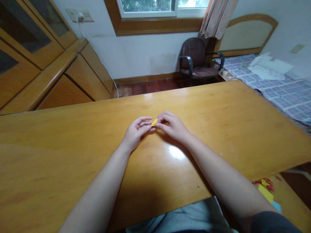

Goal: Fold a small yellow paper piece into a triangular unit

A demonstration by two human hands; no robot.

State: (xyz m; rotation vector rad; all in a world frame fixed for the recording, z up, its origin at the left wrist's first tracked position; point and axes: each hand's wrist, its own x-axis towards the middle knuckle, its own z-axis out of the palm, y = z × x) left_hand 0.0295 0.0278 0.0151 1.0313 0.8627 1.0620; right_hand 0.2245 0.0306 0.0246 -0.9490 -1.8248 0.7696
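Note:
A small folded piece of yellow paper (154, 122) is held just above the wooden table (73, 149), near the middle of the view. My left hand (137, 131) pinches its lower left end between thumb and fingers. From the other side, my right hand (172, 125) grips the right end with thumb and forefinger. Both hands are closed on the same piece, their fingertips almost meeting. The fingers partly cover the paper, so its full folded shape cannot be made out.
Yellow paper (265, 193) and small red and yellow pieces (265, 183) lie on a lower surface at the right. Beyond the table stand a brown armchair (194, 58) and a bed (274, 87). A wooden cabinet (55, 71) is at the left, with a white cable (98, 56) beside it.

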